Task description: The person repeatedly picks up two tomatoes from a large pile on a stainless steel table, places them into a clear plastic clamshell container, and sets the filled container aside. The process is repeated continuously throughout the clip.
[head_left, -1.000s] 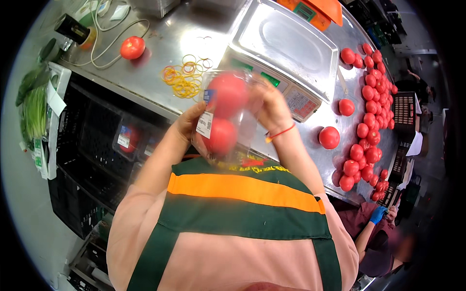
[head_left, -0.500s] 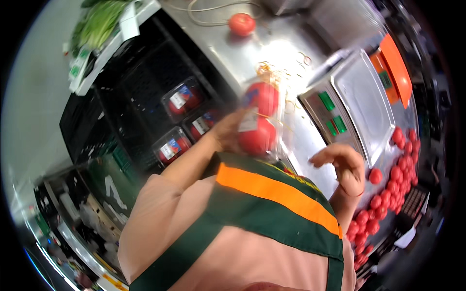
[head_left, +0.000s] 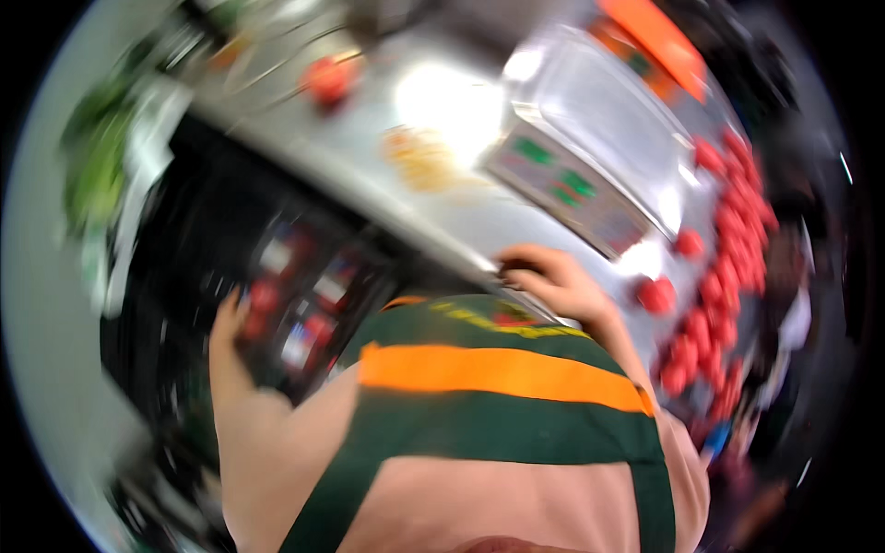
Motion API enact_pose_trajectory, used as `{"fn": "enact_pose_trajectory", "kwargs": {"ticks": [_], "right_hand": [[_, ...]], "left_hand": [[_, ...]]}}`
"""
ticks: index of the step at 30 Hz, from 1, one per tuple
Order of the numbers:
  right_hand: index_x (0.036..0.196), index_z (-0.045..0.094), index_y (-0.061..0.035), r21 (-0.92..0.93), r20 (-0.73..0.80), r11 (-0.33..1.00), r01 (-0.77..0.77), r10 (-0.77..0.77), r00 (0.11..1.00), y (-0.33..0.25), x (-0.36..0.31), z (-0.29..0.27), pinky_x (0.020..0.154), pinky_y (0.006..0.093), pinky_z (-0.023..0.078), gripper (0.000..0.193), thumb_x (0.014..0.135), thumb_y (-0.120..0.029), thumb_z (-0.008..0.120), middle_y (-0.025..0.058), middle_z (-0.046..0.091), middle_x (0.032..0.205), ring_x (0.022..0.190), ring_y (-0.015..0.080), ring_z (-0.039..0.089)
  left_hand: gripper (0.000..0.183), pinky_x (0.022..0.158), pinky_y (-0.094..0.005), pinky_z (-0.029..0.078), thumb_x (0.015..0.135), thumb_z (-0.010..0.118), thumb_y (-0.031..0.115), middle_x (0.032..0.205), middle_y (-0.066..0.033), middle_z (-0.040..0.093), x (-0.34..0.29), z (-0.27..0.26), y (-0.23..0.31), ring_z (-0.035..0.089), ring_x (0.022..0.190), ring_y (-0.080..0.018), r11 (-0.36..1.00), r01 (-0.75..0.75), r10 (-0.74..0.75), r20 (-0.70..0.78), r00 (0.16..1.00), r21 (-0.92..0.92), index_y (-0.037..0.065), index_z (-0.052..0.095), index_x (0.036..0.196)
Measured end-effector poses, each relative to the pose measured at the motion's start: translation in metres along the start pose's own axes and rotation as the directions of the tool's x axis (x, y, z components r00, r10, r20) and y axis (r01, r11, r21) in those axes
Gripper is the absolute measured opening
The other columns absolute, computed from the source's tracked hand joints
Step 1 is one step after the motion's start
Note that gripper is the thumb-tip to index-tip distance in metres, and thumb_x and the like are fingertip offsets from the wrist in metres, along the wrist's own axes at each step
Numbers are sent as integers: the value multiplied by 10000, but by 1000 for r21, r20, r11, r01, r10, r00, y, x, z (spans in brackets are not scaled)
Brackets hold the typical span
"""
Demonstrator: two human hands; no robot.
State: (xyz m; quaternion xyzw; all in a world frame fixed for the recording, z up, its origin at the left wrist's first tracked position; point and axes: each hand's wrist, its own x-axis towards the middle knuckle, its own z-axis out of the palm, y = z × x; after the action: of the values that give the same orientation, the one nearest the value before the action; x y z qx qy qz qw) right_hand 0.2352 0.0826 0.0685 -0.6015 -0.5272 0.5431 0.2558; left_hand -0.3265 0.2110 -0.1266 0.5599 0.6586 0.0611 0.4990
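Observation:
My left hand [head_left: 229,323] is down in the black crate [head_left: 184,175] at the left. Its blurred fingers are closed around the side of a clear pack of tomatoes [head_left: 262,309]. Beside that lie other labelled tomato packs [head_left: 306,341], smeared by motion. Over the near edge of the metal table [head_left: 369,184] is my right hand [head_left: 558,286], fingers bent, a gap between thumb and forefinger, nothing seen in it. A scale [head_left: 590,138] with green displays stands beyond this hand.
Loose tomatoes [head_left: 724,267] are heaped along the table's right side. Rubber bands [head_left: 419,157] lie near the scale. A single tomato [head_left: 329,81] sits at the far left of the table. An orange scale [head_left: 659,46] stands behind; leafy greens [head_left: 97,175] are at far left.
My left hand has carried the tomato pack from above the table edge down left into the crate. My right hand has moved left to the table edge. The view has turned.

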Motion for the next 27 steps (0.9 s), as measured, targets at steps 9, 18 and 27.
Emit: {"fn": "enact_pose_trajectory", "kwargs": {"ticks": [9,18,27], "right_hand": [[1074,601,-7,-59,-390,998,-10,-14,921,58,-72,-18,817,352,482,311,840,-206,550,178,649,979,897,287,627],[1100,563,-22,118,-944,837,-534,-72,-322,238,-279,-134,870,414,452,364,783,-197,611,201,582,1027,982,359,554],[1212,453,-97,69,-986,509,-858,-95,-136,251,-317,-279,948,447,389,533,761,-317,633,175,492,1217,1141,336,477]], "left_hand": [[519,935,-360,431,890,578,221,1229,-216,540,116,51,23,538,1107,-260,928,61,54,-296,954,368,-37,422,1312],[463,972,-346,394,896,562,204,1231,-236,534,100,53,192,532,1114,-284,922,-186,383,-874,300,340,-55,473,1269],[414,1047,-426,312,863,531,45,1339,-184,441,-52,290,437,381,1275,-327,278,-944,956,-147,254,179,-6,461,1268]]}}
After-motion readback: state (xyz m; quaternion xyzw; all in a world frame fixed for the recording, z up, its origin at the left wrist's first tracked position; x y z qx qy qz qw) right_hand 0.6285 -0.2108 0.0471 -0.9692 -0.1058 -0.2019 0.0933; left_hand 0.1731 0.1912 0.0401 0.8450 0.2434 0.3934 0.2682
